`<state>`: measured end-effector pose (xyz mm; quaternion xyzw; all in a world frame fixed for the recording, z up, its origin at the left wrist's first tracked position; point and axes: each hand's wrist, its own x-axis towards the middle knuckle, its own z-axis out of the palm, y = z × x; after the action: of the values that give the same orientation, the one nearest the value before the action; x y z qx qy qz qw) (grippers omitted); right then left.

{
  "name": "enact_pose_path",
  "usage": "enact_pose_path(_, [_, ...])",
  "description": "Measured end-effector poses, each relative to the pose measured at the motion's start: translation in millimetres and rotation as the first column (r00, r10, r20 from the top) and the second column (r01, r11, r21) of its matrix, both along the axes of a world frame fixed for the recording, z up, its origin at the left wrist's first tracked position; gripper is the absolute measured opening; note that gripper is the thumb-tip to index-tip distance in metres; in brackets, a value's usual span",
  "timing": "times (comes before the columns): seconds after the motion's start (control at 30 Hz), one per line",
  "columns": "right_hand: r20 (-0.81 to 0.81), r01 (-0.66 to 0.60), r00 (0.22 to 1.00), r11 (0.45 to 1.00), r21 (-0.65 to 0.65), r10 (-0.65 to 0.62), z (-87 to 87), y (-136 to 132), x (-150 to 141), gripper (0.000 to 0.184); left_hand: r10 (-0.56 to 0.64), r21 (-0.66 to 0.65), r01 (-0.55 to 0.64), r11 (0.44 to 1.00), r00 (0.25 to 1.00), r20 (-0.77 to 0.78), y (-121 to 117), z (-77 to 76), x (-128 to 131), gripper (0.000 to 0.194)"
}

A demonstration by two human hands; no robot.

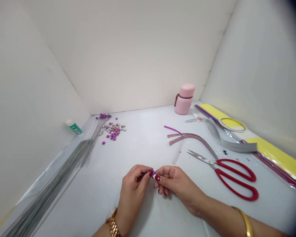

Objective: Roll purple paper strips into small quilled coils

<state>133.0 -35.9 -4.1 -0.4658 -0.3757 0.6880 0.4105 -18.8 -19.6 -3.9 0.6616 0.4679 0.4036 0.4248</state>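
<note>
Purple-and-white strip piece [153, 175] is held just above the near part of the desk [143, 144], between the fingertips of both hands, and is mostly covered by them. Its 9 o'clock side is pinched by the left hand [134, 182], with thumb and forefinger clamped on it; its 3 o'clock side is gripped by the right hand [176, 181], with thumb and forefinger closed on the white part. The other right fingers are curled below, apart from the piece. Whether it is folded cannot be told.

Taken from the piece, small purple, silver and pink stars [114, 130] are scattered towards 11 o'clock, a green-and-white glue stick [74, 127] is seen at 10, and a bundle of grey wires [61, 171] is laid at 9. The pink flask [184, 102] is stood upright at 1 o'clock. Loose patterned strips [187, 136] are spread between 1 and 2, and a tape roll [244, 127] is placed at 2 on yellow sheets [273, 151]. The red-handled scissors [219, 162] are laid near 3 o'clock, blades slightly parted.
</note>
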Motion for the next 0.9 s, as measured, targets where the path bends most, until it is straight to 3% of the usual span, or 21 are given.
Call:
enact_pose_path(0.13, [-0.086, 0.032, 0.996, 0.999, -0.005, -0.033, 2.5, -0.7, -1.8, 0.021, -0.019, 0.25, 0.058, 0.967, 0.987, -0.158, -3.1, 0.0, -1.8, 0.018])
enact_pose_path(0.27, [-0.115, 0.079, 0.99, 0.997, -0.014, -0.08, 0.6, -0.4, -2.7, 0.022, -0.054, 0.305, 0.119, 0.945, 0.976, -0.211, -4.6, -0.6, -1.6, 0.017])
enact_pose_path(0.4, [-0.122, 0.093, 0.988, 0.996, -0.014, -0.094, 0.2, 0.0, -2.7, 0.02, -0.098, 0.205, 0.122, 0.971, 0.988, -0.122, -4.1, 1.4, -0.4, 0.016])
enact_pose_path(0.5, [-0.121, 0.108, 0.987, 0.994, 0.003, -0.107, 1.7, 0.6, -2.5, 0.018, -0.083, 0.008, 0.082, 0.997, 0.993, 0.08, -2.8, 0.3, 1.8, 0.015])
enact_pose_path(0.63, [-0.068, 0.108, 0.992, 0.993, 0.037, -0.105, 1.8, 1.1, -3.0, 0.02, -0.009, -0.262, 0.078, 0.962, 0.967, 0.254, -1.8, -4.3, 5.1, 0.018])
enact_pose_path(0.8, [0.05, 0.108, 0.992, 0.991, 0.074, -0.112, -2.9, 0.5, -2.5, 0.023, 0.015, -0.197, 0.028, 0.98, 0.977, 0.213, -3.4, -6.4, 5.5, 0.012])
enact_pose_path(0.9, [0.102, 0.082, 0.991, 0.992, 0.091, -0.091, -4.3, 0.5, -1.4, 0.022, 0.028, -0.237, 0.023, 0.971, 0.977, 0.211, -4.6, -7.2, 5.1, 0.013])
